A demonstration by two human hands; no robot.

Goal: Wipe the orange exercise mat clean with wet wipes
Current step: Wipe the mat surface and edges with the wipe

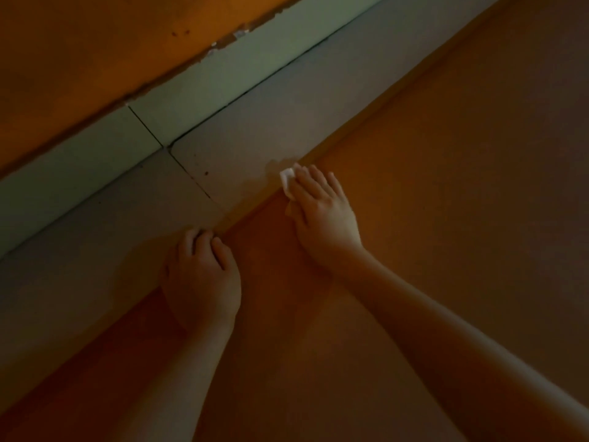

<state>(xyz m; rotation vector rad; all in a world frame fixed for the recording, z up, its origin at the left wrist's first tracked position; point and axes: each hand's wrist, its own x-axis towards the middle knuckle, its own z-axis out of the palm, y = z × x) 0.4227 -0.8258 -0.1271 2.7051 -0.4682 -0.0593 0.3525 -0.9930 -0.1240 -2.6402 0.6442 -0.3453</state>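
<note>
Nearest to the camera, two bare forearms, reaching forward over the orange exercise mat point(446, 161). Mat flat on the floor, filling the lower and right part of the view, long edge running diagonally beside grey floor tiles point(95, 218).

Right hand point(322, 212) laid palm down near that edge, fingers straight and slightly apart, pressing a small white wet wipe point(287, 181) onto the mat. Only a crumpled corner of the wipe visible past the fingertips. Left hand point(200, 275) resting across the mat edge, half on the tile, fingers bent loosely and close together, holding nothing visible.

Judged as somewhere in the middle of the wiping, now along the border on the wall side. Cannot tell the already cleaned part from the rest — dim light, no clear wet streaks on the orange surface. Probably a large area to the right still to do. Faint darker patch point(274, 167) on the tile just beside the wipe, perhaps moisture.

Mat surface smooth, matte, slightly soft-looking, with a thin straight edge. Tiles hard and plain, with narrow dark joints. Beyond them a pale green skirting point(223, 84), then an orange wall point(95, 43) — paint chipped along its lower line.
</note>
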